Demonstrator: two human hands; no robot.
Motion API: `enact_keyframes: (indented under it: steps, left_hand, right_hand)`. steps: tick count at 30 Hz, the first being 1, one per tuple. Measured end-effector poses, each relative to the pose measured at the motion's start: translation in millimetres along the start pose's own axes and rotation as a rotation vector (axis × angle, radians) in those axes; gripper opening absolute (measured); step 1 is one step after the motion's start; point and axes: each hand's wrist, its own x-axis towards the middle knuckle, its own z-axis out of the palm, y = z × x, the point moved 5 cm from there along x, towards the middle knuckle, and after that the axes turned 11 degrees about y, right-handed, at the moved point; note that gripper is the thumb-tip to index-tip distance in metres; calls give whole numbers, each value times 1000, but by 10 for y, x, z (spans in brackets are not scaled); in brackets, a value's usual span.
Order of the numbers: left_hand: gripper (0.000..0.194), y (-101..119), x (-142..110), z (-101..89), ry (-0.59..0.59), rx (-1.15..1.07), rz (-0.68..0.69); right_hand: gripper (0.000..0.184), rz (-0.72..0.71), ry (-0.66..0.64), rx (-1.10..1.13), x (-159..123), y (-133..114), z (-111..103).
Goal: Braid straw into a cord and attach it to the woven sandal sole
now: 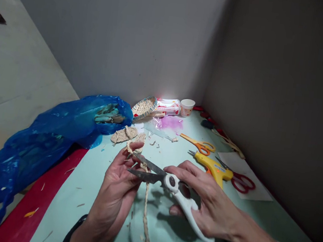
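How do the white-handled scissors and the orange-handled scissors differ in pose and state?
The white-handled scissors are held in the right hand; the orange-handled scissors lie on the pale green surface.
The white-handled scissors have their blades spread open; those of the orange-handled scissors look closed.
Both point their blades toward the picture's left.
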Motion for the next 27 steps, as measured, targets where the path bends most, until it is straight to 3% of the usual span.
enact_keyframes:
  steps: [17,22,27]
  left_hand:
    - [49,13,0,-27,-17,40,18]
    - [48,38,-20,-10,-9,59,23]
    - [44,87,-20,23,-36,58,53]
  right_hand:
    - [31,-72,41,-11,-27,-38,30]
    - [32,-77,50,-18,-75,18,61]
    - [26,31,115,111,-59,17,77]
